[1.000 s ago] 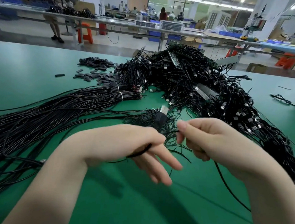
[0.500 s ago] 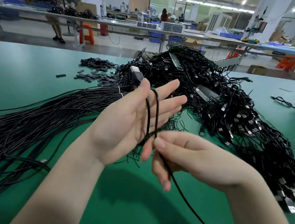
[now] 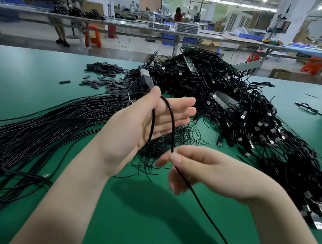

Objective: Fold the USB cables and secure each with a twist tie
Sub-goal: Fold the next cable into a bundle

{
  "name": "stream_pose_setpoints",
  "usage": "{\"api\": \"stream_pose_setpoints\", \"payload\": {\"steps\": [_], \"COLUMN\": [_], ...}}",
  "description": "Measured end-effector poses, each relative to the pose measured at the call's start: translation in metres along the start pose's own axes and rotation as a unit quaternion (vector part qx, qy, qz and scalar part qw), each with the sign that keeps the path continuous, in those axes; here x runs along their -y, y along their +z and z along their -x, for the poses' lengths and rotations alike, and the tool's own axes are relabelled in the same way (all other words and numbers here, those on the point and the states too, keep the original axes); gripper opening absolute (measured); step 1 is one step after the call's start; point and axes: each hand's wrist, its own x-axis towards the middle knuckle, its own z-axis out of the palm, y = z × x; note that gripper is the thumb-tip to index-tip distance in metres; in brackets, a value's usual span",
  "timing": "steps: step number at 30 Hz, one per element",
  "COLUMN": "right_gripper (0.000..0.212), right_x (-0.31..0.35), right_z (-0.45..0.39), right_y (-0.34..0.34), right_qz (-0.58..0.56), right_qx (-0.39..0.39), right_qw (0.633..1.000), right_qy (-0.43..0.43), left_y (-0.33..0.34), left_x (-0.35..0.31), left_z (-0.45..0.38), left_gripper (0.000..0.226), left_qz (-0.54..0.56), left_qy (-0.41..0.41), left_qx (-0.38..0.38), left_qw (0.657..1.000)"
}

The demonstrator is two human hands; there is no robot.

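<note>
My left hand (image 3: 145, 124) is raised palm up with its fingers stretched out. Its thumb pins the plug end (image 3: 146, 79) of a black USB cable (image 3: 172, 127), which loops once across the palm. My right hand (image 3: 206, 171) is just below and to the right, pinching the same cable between thumb and forefinger. From there the cable runs down to the lower right edge of the view. A heap of thin black twist ties (image 3: 152, 151) lies on the green table (image 3: 145, 220) behind my hands.
A large tangled pile of black USB cables (image 3: 237, 110) fills the middle and right of the table. A bundle of straight black cables (image 3: 35, 127) fans out at the left. Small dark flat pieces (image 3: 105, 75) lie at the back. Other benches and people stand beyond.
My left hand has turned palm up and risen with the plug under its thumb. My right hand dropped below it, drawing the cable into a loop over the palm.
</note>
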Motion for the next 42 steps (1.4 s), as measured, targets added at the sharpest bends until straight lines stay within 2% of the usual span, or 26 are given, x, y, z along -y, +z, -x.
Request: {"api": "stream_pose_setpoints", "payload": {"steps": [4, 8, 10, 13, 16, 18, 20, 24, 27, 29, 31, 33, 35, 37, 39, 42], "right_gripper": [0.023, 0.027, 0.027, 0.029, 0.029, 0.028, 0.029, 0.043, 0.058, 0.061, 0.05, 0.04, 0.037, 0.032, 0.028, 0.027], "right_x": [0.011, 0.018, 0.021, 0.023, 0.024, 0.021, 0.014, 0.001, -0.003, -0.002, 0.003, 0.012, 0.019, 0.022, 0.022, 0.018], "right_z": [0.003, 0.002, 0.005, 0.01, 0.013, 0.011, 0.006, -0.002, -0.003, 0.001, 0.005, 0.009, 0.012, 0.013, 0.012, 0.008], "right_y": [0.005, 0.005, 0.004, 0.004, 0.01, 0.014, 0.015, 0.009, 0.0, -0.006, -0.01, -0.008, -0.002, 0.006, 0.011, 0.015], "right_qz": [-0.175, -0.198, -0.209, -0.183, -0.157, -0.13, -0.094, 0.038, 0.175, 0.153, 0.077, -0.006, -0.024, 0.003, -0.016, -0.071], "right_qx": [-0.071, -0.193, -0.228, -0.19, -0.088, -0.028, 0.005, -0.01, -0.135, -0.214, -0.253, -0.254, -0.24, -0.219, -0.175, -0.064], "right_qw": [0.977, 0.952, 0.939, 0.948, 0.969, 0.981, 0.989, 0.999, 0.973, 0.963, 0.964, 0.967, 0.967, 0.969, 0.975, 0.988], "right_qy": [-0.096, -0.128, -0.149, -0.177, -0.167, -0.143, -0.113, 0.008, 0.071, 0.052, 0.014, -0.029, -0.078, -0.117, -0.137, -0.117], "left_y": [0.002, 0.002, 0.002, 0.007, 0.011, 0.007, 0.002, -0.002, -0.001, 0.001, 0.006, 0.011, 0.012, 0.013, 0.011, 0.011], "left_x": [0.004, 0.004, 0.005, 0.005, -0.001, -0.008, -0.014, -0.023, -0.029, -0.024, -0.016, -0.012, -0.01, -0.009, -0.011, -0.02], "left_z": [-0.001, 0.0, 0.002, 0.002, 0.002, 0.003, 0.005, 0.013, 0.019, 0.018, 0.013, 0.01, 0.008, 0.011, 0.012, 0.005], "left_gripper": [0.054, 0.055, 0.053, 0.05, 0.051, 0.053, 0.057, 0.058, 0.053, 0.056, 0.062, 0.06, 0.047, 0.037, 0.043, 0.05], "left_qz": [-0.034, -0.06, -0.101, -0.111, 0.035, 0.142, 0.182, 0.221, 0.133, -0.009, -0.169, -0.223, -0.241, -0.207, -0.081, 0.048], "left_qy": [-0.027, -0.067, -0.095, -0.102, -0.058, -0.044, -0.03, -0.01, -0.029, -0.083, -0.133, -0.156, -0.142, -0.097, -0.086, -0.039], "left_qx": [-0.003, 0.027, 0.048, 0.02, 0.0, 0.012, 0.041, 0.107, 0.155, 0.158, 0.138, 0.118, 0.085, 0.04, 0.007, -0.051], "left_qw": [0.999, 0.996, 0.989, 0.988, 0.998, 0.989, 0.982, 0.969, 0.978, 0.984, 0.967, 0.955, 0.956, 0.973, 0.993, 0.997]}}
